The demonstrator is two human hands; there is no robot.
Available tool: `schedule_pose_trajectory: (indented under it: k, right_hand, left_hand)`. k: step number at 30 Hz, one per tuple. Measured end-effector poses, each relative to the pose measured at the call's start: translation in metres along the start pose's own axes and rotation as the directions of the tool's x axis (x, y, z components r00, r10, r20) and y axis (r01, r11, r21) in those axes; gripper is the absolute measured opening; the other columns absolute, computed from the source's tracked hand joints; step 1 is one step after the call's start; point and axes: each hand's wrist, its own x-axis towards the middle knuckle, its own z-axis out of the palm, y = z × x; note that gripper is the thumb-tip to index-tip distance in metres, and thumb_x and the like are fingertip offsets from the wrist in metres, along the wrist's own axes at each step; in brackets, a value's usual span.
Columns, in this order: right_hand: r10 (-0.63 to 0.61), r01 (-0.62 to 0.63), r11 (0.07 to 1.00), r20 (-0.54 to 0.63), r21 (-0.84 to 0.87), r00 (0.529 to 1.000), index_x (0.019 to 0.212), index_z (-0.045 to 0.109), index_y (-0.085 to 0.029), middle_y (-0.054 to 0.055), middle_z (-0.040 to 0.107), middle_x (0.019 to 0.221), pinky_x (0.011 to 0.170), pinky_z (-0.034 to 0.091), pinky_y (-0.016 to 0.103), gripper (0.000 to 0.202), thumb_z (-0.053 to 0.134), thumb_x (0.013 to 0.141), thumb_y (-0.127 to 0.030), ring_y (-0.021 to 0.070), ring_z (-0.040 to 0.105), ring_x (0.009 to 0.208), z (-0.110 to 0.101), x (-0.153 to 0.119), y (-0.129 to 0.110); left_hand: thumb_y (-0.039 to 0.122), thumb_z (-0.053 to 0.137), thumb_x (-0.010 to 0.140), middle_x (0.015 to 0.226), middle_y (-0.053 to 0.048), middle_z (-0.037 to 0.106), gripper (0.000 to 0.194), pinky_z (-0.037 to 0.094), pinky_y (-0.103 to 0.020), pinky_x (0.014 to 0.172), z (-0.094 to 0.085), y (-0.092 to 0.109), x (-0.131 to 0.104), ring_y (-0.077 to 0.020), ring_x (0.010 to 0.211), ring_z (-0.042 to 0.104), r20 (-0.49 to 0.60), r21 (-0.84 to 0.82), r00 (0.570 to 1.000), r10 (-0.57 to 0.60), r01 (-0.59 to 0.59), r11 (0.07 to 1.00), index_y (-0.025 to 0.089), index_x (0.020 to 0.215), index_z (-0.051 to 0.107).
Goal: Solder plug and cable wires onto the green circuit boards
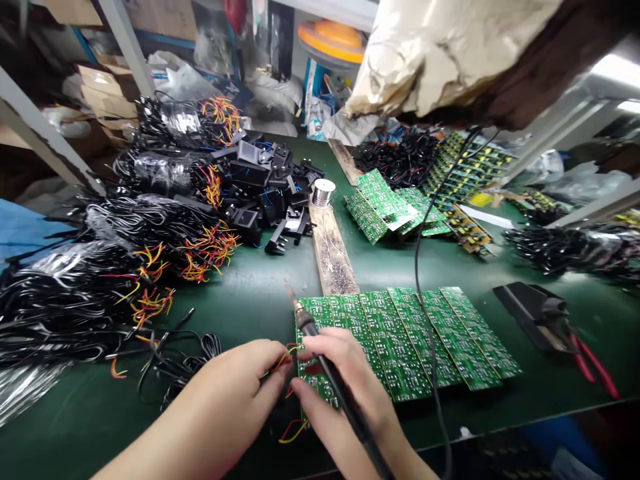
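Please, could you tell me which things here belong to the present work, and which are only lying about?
Seemingly in use:
soldering iron, in right hand
red-yellow wires, in left hand
nearest green boards

Probably just lying about:
red-handled pliers
black plug adapters

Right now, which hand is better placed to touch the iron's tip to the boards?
Right, I'd say: the right hand already holds the soldering iron, tip near the boards' far-left corner. The left hand is busy with thin red and yellow wires.
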Motion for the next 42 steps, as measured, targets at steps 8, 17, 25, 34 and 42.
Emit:
schedule_pose_trajectory:
  k: [8, 17, 25, 34, 42]
  right_hand:
    - [-0.029, 0.029, 0.999, -0.026, 0.028, 0.999, 0.13, 0.058, -0.028, 0.003, 0.062, 0.115, 0.095, 0.061, 0.032, 0.047, 0.054, 0.094, 0.002, 0.0181, 0.068, 0.103, 0.014, 0.001, 0.004]
    - [-0.011, 0.01, 1.0, -0.075, -0.01, 0.997, 0.129, 0.06, -0.028, 0.004, 0.064, 0.114, 0.095, 0.063, 0.035, 0.043, 0.057, 0.096, -0.002, 0.0183, 0.07, 0.1, 0.011, 0.001, 0.003]
    - [0.277, -0.256, 0.918, -0.029, 0.304, 0.96, 0.121, 0.059, -0.03, -0.005, 0.067, 0.095, 0.051, 0.062, 0.017, 0.027, 0.066, 0.099, -0.015, 0.0086, 0.072, 0.056, 0.01, -0.008, 0.001]
    - [0.315, -0.316, 0.948, -0.169, 0.023, 0.934, 0.114, 0.075, -0.026, 0.0, 0.075, 0.086, 0.057, 0.065, 0.02, 0.018, 0.066, 0.105, -0.039, 0.0127, 0.072, 0.061, -0.04, 0.007, 0.01]
    - [0.321, -0.326, 0.941, -0.061, -0.094, 0.945, 0.116, 0.074, -0.027, 0.002, 0.079, 0.09, 0.061, 0.066, 0.023, 0.02, 0.061, 0.107, -0.038, 0.0163, 0.077, 0.071, -0.056, -0.001, 0.015]
  left_hand:
    - [0.045, 0.043, 0.106, 0.092, -0.001, 0.074, 0.034, 0.047, -0.033, 0.074, 0.019, -0.003, -0.003, -0.0202, 0.082, 0.066, -0.066, -0.094, 0.998, 0.003, -0.009, 0.996, 0.026, 0.09, 0.066]
    - [0.045, 0.046, 0.108, 0.094, 0.001, 0.073, 0.03, 0.048, -0.029, 0.076, 0.024, -0.005, -0.008, -0.0181, 0.084, 0.066, -0.101, -0.192, 0.994, 0.034, -0.053, 0.98, 0.027, 0.096, 0.067]
    - [0.046, 0.055, 0.105, 0.09, 0.002, 0.072, 0.028, 0.05, -0.027, 0.079, 0.002, -0.015, -0.001, -0.0175, 0.088, 0.065, -0.08, -0.331, 0.992, 0.097, -0.119, 0.936, 0.026, 0.092, 0.069]
    - [0.033, 0.042, 0.107, 0.104, -0.005, 0.073, 0.028, 0.045, -0.037, 0.083, -0.002, -0.004, 0.06, -0.025, 0.097, 0.068, -0.224, 0.227, 0.968, 0.112, -0.06, 0.972, 0.023, 0.101, 0.068]
    - [0.038, 0.048, 0.103, 0.086, 0.0, 0.069, 0.023, 0.037, -0.032, 0.068, 0.007, -0.015, 0.072, -0.0204, 0.079, 0.061, -0.193, 0.122, 0.981, 0.024, -0.001, 0.993, 0.025, 0.089, 0.062]
